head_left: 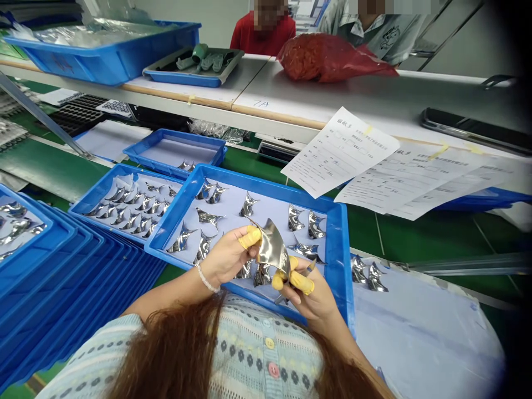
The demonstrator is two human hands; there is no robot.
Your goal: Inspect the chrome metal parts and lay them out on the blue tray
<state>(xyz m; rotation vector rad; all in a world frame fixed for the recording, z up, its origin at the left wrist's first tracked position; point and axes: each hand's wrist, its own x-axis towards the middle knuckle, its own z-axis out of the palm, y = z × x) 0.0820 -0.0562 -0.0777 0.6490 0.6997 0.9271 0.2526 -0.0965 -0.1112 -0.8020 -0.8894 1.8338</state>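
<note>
Both the left hand (226, 255) and right hand (310, 293) have fingers pinching one curved metal piece (272, 249) just above the blue tray (338, 266); yellow finger cots (249, 238) on, and holding it by the edges seems best.

- Curved, mirror-polished silver metal shell (270, 249), sharply pointed at its upper left, held tilted above a blue plastic tray (266, 185)
- Pinched between the left hand (226, 257) and right hand (310, 293), fingers in yellow rubber finger cots (249, 238)
- Matching pointed silver metal shells (248, 206) lying separately on the tray's pale lining (233, 224), unstacked
</note>
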